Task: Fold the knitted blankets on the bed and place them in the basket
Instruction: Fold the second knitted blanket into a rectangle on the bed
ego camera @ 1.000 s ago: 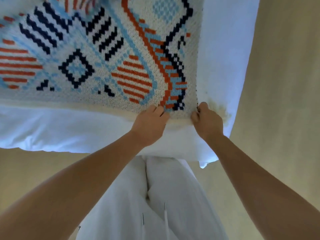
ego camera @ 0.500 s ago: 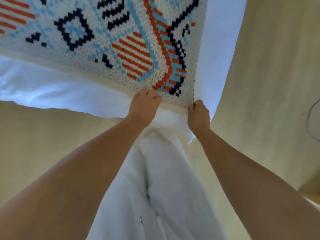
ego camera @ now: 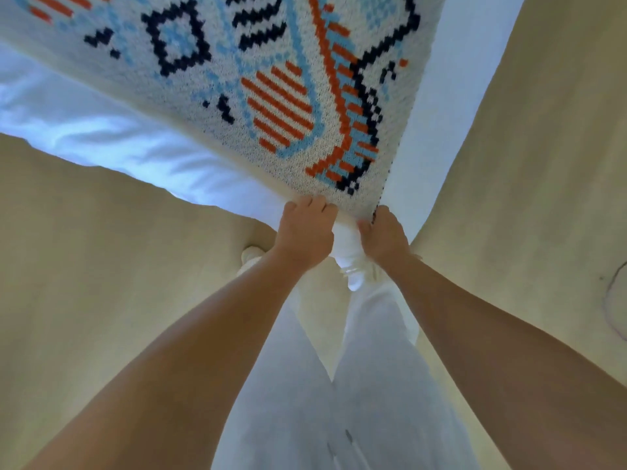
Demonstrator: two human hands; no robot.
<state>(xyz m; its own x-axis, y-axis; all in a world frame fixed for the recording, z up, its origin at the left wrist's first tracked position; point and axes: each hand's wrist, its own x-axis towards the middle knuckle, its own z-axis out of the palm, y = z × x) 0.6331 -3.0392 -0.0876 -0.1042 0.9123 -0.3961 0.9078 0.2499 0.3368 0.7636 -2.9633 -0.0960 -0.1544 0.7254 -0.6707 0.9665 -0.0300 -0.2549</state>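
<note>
Both hands pinch the near corner of the patterned knitted blanket (ego camera: pixel 271 96) where it lies spread on the white-sheeted bed (ego camera: pixel 135 154): left hand (ego camera: pixel 307 228) fingers curled over the hem, right hand (ego camera: pixel 385 232) closed on the corner tip. Best to lift both evenly, keeping the edge taut, so the fold lands square. Pale beige floor (ego camera: pixel 101 266) surrounds the bed; no basket in view

A white-sheeted bed (ego camera: pixel 101 130) carries one patterned knitted blanket (ego camera: pixel 258 79).
</note>
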